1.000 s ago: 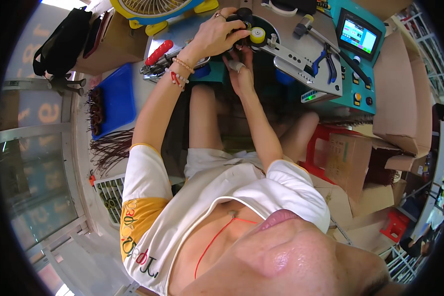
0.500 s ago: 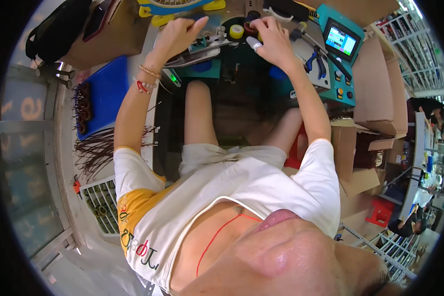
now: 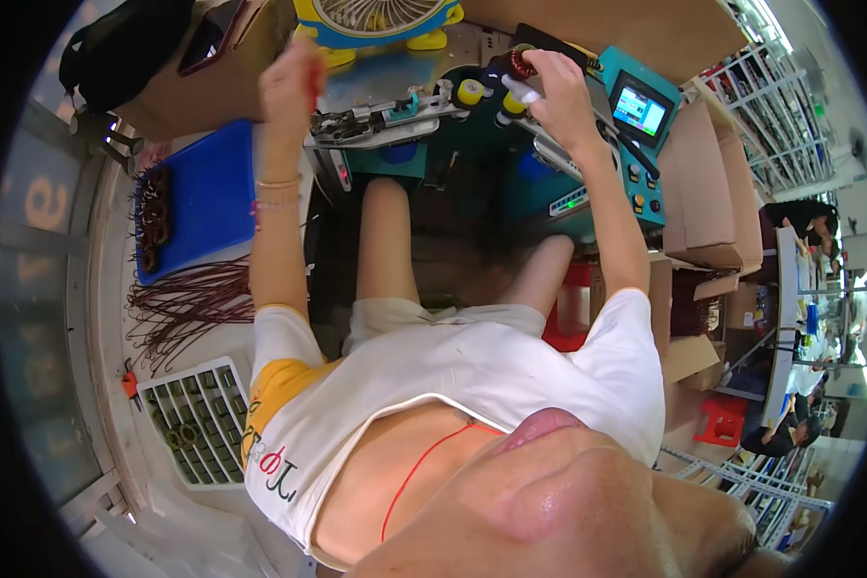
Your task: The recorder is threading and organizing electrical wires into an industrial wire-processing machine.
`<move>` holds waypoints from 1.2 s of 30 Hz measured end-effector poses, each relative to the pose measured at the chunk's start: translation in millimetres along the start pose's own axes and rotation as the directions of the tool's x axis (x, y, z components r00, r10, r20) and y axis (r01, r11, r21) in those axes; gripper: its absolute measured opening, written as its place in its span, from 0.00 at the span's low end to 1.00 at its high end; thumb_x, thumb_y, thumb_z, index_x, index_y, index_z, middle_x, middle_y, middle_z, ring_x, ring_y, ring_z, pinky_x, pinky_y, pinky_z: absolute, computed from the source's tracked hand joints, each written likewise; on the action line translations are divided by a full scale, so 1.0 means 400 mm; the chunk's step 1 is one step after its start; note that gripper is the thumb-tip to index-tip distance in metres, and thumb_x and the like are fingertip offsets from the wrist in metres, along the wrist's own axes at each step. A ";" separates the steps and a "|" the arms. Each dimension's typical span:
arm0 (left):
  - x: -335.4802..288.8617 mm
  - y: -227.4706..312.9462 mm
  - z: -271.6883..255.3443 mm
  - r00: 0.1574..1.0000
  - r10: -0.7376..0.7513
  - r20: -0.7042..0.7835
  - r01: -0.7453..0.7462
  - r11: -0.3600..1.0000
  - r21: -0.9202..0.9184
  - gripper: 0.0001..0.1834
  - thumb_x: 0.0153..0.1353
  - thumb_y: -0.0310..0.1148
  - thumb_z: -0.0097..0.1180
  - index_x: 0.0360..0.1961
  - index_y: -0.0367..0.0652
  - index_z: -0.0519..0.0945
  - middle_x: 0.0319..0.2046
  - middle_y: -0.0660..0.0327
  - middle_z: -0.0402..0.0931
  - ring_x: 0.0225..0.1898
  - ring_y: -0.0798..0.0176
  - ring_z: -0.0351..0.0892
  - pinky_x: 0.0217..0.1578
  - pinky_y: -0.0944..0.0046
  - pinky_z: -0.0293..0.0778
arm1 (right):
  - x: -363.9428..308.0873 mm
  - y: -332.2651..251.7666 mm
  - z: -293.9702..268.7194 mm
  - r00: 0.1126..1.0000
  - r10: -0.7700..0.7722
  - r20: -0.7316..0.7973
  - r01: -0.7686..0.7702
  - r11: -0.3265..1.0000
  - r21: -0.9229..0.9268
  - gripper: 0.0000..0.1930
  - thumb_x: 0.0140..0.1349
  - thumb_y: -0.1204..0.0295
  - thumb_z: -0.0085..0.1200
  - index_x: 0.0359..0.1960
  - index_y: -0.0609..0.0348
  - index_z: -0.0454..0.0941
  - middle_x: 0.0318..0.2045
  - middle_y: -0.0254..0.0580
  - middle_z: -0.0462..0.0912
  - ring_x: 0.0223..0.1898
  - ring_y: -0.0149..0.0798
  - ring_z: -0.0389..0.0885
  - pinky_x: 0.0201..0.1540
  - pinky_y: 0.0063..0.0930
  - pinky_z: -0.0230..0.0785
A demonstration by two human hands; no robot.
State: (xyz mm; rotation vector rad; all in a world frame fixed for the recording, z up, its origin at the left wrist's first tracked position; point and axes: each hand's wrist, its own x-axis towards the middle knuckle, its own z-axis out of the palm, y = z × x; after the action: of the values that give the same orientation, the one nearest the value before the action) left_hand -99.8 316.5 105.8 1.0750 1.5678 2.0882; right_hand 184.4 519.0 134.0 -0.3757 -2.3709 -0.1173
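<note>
Cores (image 3: 185, 435), green and ring-shaped, are sitting in a white gridded tray (image 3: 185, 374) near the white shirt (image 3: 482, 356), on the left. Just beyond, loose dark red wires (image 3: 197, 303) are lying spread on the tabletop (image 3: 231, 339), and a blue tray (image 3: 212, 207) is holding dark red-brown coils (image 3: 152, 223) along its left edge. Farther out, the left hand (image 3: 284, 91) is blurring against a red handle (image 3: 315, 79); whether its fingers are gripping or merely touching, I cannot tell. The right hand (image 3: 561, 94) is pinching a wound ring coil (image 3: 521, 65) between thumb and fingers, near the yellow-capped roller (image 3: 470, 91) of a teal winding machine (image 3: 530, 210). That coil is probably feeling light yet stiff, its lacquered-looking winding slightly slick and prone to scratching — so the outer rim, thumb opposite fingers, is seeming the safest hold, with light pressure on the turns. Past the hands, a blue-and-yellow fan (image 3: 385, 17) is standing at the back, a lit screen (image 3: 640, 106) is glowing on the right, and metal racks (image 3: 775, 135) are filling the far distance.
</note>
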 end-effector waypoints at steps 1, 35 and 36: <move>-0.016 -0.016 0.056 0.974 0.225 0.038 -0.229 0.959 0.167 0.21 0.76 0.39 0.46 0.27 0.38 0.78 0.21 0.60 0.71 0.26 0.68 0.70 0.27 0.69 0.65 | 0.002 -0.032 -0.020 0.998 -0.054 -0.011 0.054 0.999 -0.007 0.18 0.55 0.69 0.68 0.45 0.56 0.77 0.41 0.44 0.83 0.48 0.49 0.81 0.60 0.46 0.66; -0.357 -0.038 0.346 0.872 0.255 0.419 -0.273 0.962 -0.017 0.13 0.75 0.36 0.40 0.48 0.37 0.71 0.32 0.54 0.77 0.31 0.60 0.75 0.35 0.62 0.73 | -0.274 -0.168 -0.065 0.754 0.118 0.646 -0.560 -0.397 0.727 0.22 0.61 0.73 0.59 0.56 0.63 0.73 0.42 0.33 0.79 0.38 0.21 0.76 0.26 0.14 0.64; -0.354 -0.038 0.347 0.871 0.251 0.423 -0.269 0.963 -0.018 0.13 0.75 0.36 0.40 0.48 0.37 0.71 0.32 0.54 0.77 0.31 0.60 0.75 0.35 0.62 0.73 | -0.278 -0.159 -0.057 0.743 0.052 0.668 -0.568 -0.479 0.669 0.21 0.59 0.75 0.61 0.55 0.61 0.74 0.40 0.31 0.79 0.36 0.20 0.76 0.26 0.14 0.63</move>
State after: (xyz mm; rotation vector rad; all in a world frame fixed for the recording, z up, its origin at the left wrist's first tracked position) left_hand 92.2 325.4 54.9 1.7036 1.3115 1.8080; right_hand 257.8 428.0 76.9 -0.2419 -1.4117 2.4366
